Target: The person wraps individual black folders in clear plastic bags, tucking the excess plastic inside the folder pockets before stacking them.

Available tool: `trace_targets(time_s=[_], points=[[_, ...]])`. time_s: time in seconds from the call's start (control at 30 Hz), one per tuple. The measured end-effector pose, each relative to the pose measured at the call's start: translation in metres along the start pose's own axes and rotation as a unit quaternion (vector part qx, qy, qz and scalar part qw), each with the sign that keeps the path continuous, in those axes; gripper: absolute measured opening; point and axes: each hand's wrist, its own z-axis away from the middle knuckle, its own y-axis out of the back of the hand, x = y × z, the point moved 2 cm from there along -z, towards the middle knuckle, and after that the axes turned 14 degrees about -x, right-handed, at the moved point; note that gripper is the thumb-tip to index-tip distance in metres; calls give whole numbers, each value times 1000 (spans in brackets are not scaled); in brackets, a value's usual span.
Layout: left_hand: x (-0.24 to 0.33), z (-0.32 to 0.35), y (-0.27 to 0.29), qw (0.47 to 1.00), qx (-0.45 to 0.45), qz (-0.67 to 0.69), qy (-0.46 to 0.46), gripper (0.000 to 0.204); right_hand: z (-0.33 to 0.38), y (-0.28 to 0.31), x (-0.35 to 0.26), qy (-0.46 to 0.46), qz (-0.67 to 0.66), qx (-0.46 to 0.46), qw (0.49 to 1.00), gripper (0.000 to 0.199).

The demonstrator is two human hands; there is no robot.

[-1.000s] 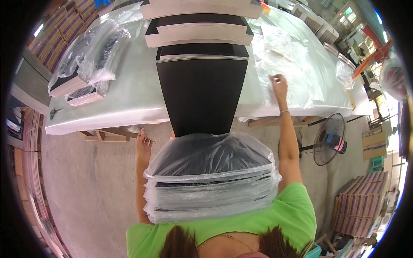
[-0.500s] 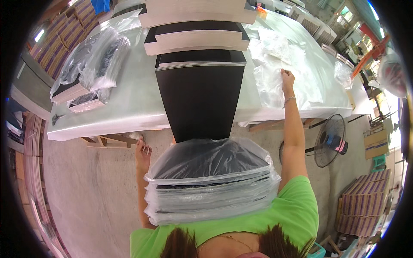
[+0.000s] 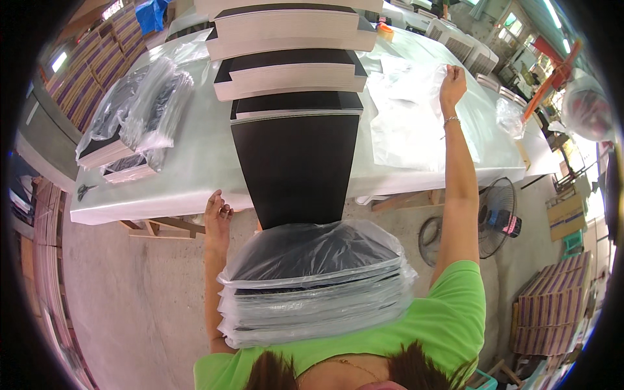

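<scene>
My right hand [image 3: 453,79] reaches far across the white surface [image 3: 195,175], fingers pinching the edge of a clear plastic bag [image 3: 406,117] lying flat there. My left hand [image 3: 218,209], fingers curled, rests on the surface's near edge, beside the black flat panel [image 3: 296,166].

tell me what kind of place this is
Most likely a packing workshop or small factory. A long work table holds stacks of black boards, bagged bundles lie alongside, and the right hand lifts a clear plastic bag.

Green short-sleeved shirt, thin bracelet on right wrist [image 3: 450,119], perhaps beaded
</scene>
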Motion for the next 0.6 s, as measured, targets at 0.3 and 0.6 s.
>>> trace_targets(time_s=[0.3, 0.6], points=[[2, 2, -1, 1000, -4, 2, -18, 35, -20, 27, -11, 48, -40, 78, 995, 19], [-11, 8, -8, 1000, -9, 17, 4, 33, 51, -19, -6, 213, 400, -131, 882, 45]])
